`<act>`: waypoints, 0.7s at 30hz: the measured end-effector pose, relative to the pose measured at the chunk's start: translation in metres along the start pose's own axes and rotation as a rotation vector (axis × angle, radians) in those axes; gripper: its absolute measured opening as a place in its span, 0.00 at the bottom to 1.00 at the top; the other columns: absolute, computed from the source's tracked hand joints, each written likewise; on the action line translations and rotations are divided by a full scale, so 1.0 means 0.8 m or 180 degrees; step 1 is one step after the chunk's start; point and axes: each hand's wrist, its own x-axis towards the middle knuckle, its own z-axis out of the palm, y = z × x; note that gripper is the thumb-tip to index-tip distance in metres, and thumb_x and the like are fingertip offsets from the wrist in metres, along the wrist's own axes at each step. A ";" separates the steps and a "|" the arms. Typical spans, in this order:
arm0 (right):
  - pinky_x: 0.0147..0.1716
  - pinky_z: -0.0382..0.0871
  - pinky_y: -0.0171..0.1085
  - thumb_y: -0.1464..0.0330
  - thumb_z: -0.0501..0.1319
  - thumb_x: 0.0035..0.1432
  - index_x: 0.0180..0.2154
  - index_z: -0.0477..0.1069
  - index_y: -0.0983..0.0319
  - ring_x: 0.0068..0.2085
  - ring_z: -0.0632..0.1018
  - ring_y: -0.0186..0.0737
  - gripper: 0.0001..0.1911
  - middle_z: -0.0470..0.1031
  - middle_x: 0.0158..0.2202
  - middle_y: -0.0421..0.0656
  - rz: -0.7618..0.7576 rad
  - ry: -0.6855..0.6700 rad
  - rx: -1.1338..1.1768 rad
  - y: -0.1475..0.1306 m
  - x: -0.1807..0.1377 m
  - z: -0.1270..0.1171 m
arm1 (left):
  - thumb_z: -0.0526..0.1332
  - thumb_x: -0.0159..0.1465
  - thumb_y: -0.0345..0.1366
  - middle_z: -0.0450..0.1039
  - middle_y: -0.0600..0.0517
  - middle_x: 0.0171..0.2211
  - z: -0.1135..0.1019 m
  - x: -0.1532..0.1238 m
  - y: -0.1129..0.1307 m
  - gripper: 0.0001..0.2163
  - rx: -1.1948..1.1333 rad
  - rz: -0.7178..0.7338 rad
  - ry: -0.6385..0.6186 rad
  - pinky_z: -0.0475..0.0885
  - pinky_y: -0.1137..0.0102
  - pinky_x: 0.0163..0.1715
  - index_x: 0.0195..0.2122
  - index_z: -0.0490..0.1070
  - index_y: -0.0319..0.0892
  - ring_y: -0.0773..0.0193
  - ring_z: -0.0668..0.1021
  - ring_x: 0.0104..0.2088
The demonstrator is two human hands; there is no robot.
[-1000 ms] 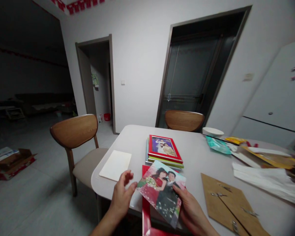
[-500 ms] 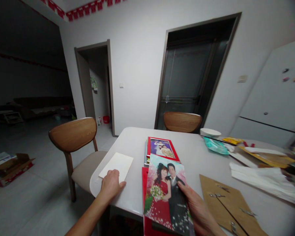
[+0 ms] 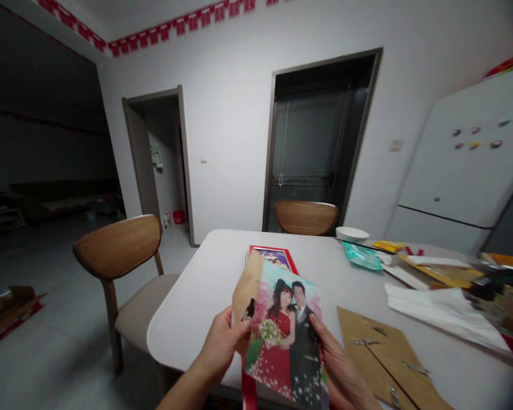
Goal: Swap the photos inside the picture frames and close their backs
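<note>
In the head view, the left hand is partly closed, thumb and fingers pinching a curved tan sheet at the left edge of a photo of two people; the right hand grips that photo by its right edge, thumb on the front. The photo is held up near the table, above part of a red frame and in front of a framed picture. To the right lies a brown board with metal clips, near some crumpled white paper
</note>
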 end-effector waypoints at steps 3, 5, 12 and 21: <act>0.36 0.69 0.44 0.60 0.57 0.49 0.49 0.61 0.60 0.35 0.76 0.44 0.25 0.76 0.36 0.45 -0.0137 -0.0001 -0.0025 0.000 0.002 0.000 | 0.61 0.52 0.38 0.74 0.49 0.30 0.030 -0.015 0.008 0.15 -0.1457 -0.0236 -0.0340 0.68 0.70 0.30 0.40 0.67 0.38 0.59 0.76 0.30; 0.35 0.70 0.43 0.60 0.56 0.49 0.50 0.60 0.59 0.34 0.77 0.43 0.25 0.76 0.36 0.45 -0.0064 -0.0013 -0.0020 0.000 0.002 -0.003 | 0.62 0.51 0.37 0.75 0.50 0.29 0.036 -0.022 0.010 0.14 -0.1856 -0.0374 -0.0347 0.68 0.70 0.30 0.38 0.69 0.39 0.59 0.76 0.31; 0.31 0.70 0.43 0.59 0.57 0.48 0.51 0.59 0.59 0.31 0.77 0.44 0.27 0.76 0.34 0.45 0.0069 -0.0040 -0.0145 0.002 0.001 -0.004 | 0.60 0.48 0.52 0.74 0.46 0.30 0.027 -0.032 0.012 0.23 -0.1974 -0.0812 -0.0688 0.68 0.65 0.35 0.35 0.72 0.37 0.53 0.76 0.34; 0.29 0.70 0.40 0.61 0.58 0.47 0.50 0.57 0.58 0.31 0.77 0.43 0.27 0.76 0.33 0.42 -0.0256 0.0047 -0.0412 0.007 0.000 -0.006 | 0.68 0.40 0.40 0.74 0.47 0.29 0.031 -0.033 -0.017 0.21 -0.1635 -0.0877 -0.1126 0.67 0.66 0.35 0.34 0.72 0.36 0.56 0.76 0.31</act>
